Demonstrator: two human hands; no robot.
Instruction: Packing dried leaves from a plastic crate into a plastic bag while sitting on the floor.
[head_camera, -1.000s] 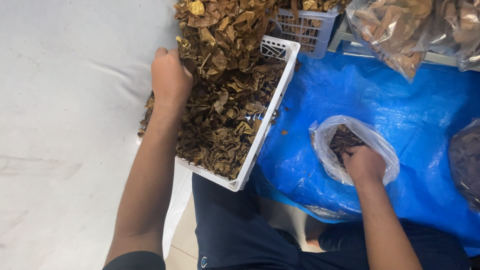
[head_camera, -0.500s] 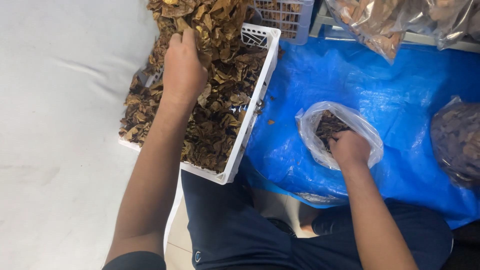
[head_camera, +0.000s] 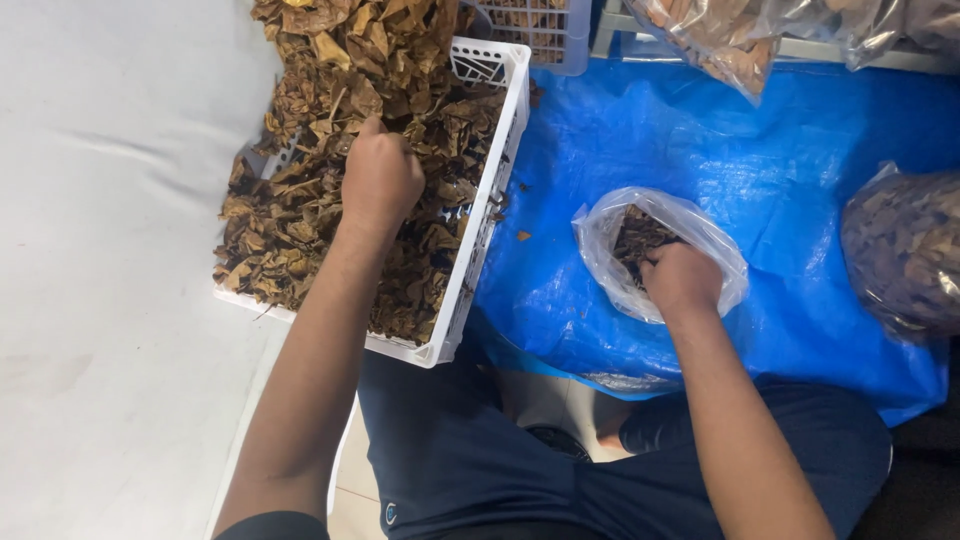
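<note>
A white plastic crate (head_camera: 478, 240) is heaped with dry brown leaves (head_camera: 300, 215). My left hand (head_camera: 380, 180) is buried in the heap near the crate's middle, its fingers closed on a clump of leaves. To the right, on a blue tarp (head_camera: 770, 160), lies a small clear plastic bag (head_camera: 610, 240) partly filled with dark leaves. My right hand (head_camera: 682, 280) grips the bag's near rim, fingers curled inside its mouth.
A second white crate (head_camera: 545, 30) stands behind the first. Clear bags of brown leaves sit at the top right (head_camera: 740, 40) and at the right edge (head_camera: 905, 255). White sheeting (head_camera: 100, 250) covers the left side. My legs in dark shorts (head_camera: 470, 460) are below.
My left hand has moved from the crate's far left rim into the middle of the heap and closed on leaves. My right hand stays at the bag.
</note>
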